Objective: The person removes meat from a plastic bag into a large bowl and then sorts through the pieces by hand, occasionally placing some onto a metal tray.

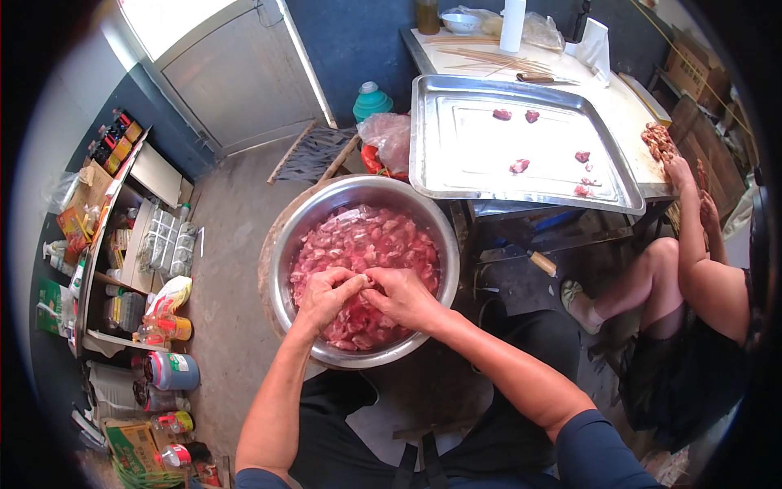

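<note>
Below me a wide stainless steel basin (449, 269) holds many pieces of raw red meat (366, 241) in reddish liquid. Over its near half my left hand (327, 296) and my right hand (403, 296) meet, thumbs and fingertips pinching a small pale-pink piece of meat (365, 281). Most of that piece is hidden by the fingers. To the upper right, a large rectangular metal tray (458, 137) carries several small dark-red meat pieces (519, 165), set apart from each other.
Beyond the tray, a table (440, 58) bears bamboo skewers (495, 60), a knife (537, 78) and a paper roll (512, 27). At right a seated person's hand (678, 171) touches a meat heap (658, 142). Shelves (131, 250) with bottles line the left wall; a low woven stool (311, 153) stands ahead.
</note>
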`<state>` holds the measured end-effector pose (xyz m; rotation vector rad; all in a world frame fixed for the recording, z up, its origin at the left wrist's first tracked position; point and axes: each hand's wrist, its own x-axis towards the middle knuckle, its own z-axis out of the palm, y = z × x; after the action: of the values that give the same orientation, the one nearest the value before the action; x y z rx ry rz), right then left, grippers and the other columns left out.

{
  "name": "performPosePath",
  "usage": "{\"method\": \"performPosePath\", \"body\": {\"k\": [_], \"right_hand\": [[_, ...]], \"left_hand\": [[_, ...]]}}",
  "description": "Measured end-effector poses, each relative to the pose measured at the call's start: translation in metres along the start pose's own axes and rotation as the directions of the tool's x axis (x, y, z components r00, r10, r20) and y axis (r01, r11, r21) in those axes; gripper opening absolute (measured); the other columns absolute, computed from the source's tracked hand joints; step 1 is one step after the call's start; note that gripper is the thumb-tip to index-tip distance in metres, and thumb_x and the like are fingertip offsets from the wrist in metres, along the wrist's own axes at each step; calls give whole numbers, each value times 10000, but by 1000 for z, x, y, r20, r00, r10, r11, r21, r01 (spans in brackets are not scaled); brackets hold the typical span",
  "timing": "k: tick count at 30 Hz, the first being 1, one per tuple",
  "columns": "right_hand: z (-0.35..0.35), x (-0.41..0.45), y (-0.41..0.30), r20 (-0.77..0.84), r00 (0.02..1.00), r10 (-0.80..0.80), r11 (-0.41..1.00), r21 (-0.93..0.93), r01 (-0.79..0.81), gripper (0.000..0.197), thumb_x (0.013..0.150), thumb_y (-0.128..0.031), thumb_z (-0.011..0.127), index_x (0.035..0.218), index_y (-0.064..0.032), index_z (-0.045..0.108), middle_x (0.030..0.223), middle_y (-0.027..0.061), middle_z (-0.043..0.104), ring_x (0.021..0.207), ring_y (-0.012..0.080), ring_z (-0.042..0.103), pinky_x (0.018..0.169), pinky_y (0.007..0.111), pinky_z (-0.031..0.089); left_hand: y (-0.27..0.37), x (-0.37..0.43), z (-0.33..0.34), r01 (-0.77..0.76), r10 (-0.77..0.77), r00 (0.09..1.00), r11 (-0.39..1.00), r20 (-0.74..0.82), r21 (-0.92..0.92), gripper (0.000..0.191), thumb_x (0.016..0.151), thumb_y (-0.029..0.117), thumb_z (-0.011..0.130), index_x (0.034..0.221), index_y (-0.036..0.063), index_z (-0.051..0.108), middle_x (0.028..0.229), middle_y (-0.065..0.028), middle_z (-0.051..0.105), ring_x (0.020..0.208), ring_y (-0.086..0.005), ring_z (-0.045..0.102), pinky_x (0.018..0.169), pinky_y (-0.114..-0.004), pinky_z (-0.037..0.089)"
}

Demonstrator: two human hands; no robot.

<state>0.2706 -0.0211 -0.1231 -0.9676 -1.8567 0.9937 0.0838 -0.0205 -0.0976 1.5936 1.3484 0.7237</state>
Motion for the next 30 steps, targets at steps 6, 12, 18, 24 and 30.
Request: {"method": "performPosePath", "body": {"k": [6, 12, 18, 24, 30], "right_hand": [[5, -3, 0, 63, 997, -40, 982, -179, 51, 200, 907, -154, 555, 795, 12, 551, 681, 220, 588, 662, 402, 613, 559, 458, 459], [7, -5, 5, 65, 994, -93, 990, -102, 100, 162, 896, -111, 460, 787, 7, 486, 706, 239, 565, 692, 438, 563, 582, 499, 417], [7, -4, 7, 48, 985, -166, 979, -113, 170, 146, 865, -101, 497, 778, 6, 447, 681, 242, 551, 662, 448, 557, 565, 510, 415], [1, -3, -3, 22, 996, 86, 986, -143, -82, 211, 839, -179, 551, 759, 14, 577, 678, 235, 592, 659, 415, 606, 578, 483, 464], [4, 2, 3, -68, 981, 184, 983, 34, -182, 287, 826, -236, 561, 702, 18, 609, 687, 233, 605, 665, 400, 622, 588, 471, 470]], "left_hand": [[5, -5, 4, 33, -34, 999, 999, -16, -40, 206, 882, 182, 632, 977, 7, 686, 793, -12, 642, 698, -73, 549, 630, -226, 435], [6, -4, 7, 106, -108, 994, 940, 11, -324, 65, 863, 88, 654, 883, 28, 642, 679, 17, 579, 563, -33, 490, 501, -183, 398], [2, -4, 7, 108, -106, 994, 915, 28, -390, 82, 865, 97, 665, 911, 35, 637, 661, 34, 569, 555, -26, 476, 494, -169, 358], [4, -3, 11, 143, -124, 990, 884, 72, -445, 75, 866, 88, 663, 891, 35, 617, 671, 22, 575, 544, -31, 479, 482, -173, 358], [4, -4, 11, 137, -79, 990, 777, 121, -615, 68, 869, 59, 656, 891, 35, 597, 688, 8, 574, 540, -35, 467, 483, -176, 351]]}}
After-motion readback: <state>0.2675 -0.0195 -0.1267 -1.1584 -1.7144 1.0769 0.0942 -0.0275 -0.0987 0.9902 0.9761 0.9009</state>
